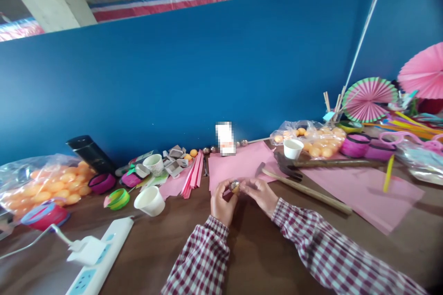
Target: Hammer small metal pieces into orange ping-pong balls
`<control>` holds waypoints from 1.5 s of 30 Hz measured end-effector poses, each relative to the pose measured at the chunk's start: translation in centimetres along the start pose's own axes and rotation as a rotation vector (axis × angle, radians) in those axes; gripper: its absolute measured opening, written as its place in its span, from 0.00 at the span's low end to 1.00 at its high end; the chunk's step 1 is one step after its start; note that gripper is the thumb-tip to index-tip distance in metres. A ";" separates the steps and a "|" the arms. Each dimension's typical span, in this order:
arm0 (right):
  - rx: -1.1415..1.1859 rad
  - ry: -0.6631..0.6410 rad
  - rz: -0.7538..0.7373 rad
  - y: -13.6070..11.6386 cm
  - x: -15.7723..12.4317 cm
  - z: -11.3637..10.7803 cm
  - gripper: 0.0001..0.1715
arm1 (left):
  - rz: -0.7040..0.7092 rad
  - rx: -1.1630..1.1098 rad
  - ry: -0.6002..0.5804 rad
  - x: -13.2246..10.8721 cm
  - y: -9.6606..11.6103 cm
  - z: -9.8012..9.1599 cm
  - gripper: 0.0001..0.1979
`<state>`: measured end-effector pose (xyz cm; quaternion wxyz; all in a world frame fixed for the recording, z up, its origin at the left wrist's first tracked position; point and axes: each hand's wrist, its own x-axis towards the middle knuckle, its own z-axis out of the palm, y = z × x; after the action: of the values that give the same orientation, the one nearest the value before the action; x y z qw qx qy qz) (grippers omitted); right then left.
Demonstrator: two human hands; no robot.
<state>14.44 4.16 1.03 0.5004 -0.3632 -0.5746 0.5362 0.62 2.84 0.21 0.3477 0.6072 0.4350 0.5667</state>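
Observation:
My left hand (222,202) and my right hand (260,193) meet over the brown table (162,244), both pinched on a small round ball (235,186), shiny and partly orange. Both arms wear red and white checked sleeves. The hands hover at the near edge of a pink paper sheet (242,163). A wooden-handled hammer (304,189) lies just right of my right hand.
A white paper cup (150,201) lies tipped at the left, near a white power strip (100,260). Bags of orange balls (51,186) (316,140) sit left and back right. Tape rolls, folded pink paper strips, paper fans (368,99) and a blue wall lie behind.

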 end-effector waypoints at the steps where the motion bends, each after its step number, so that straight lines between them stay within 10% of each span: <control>1: -0.005 -0.001 -0.002 0.0 0.0 0.0 0.16 | 0.003 0.010 0.003 0.0 0.0 0.0 0.17; 45: 0.014 -0.067 0.005 -1.3 -0.2 -0.1 0.14 | 0.063 0.068 -0.027 0.0 0.0 -0.3 0.19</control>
<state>14.73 3.82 2.24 0.4821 -0.3431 -0.5864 0.5531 0.33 2.77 0.26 0.3146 0.6396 0.4302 0.5540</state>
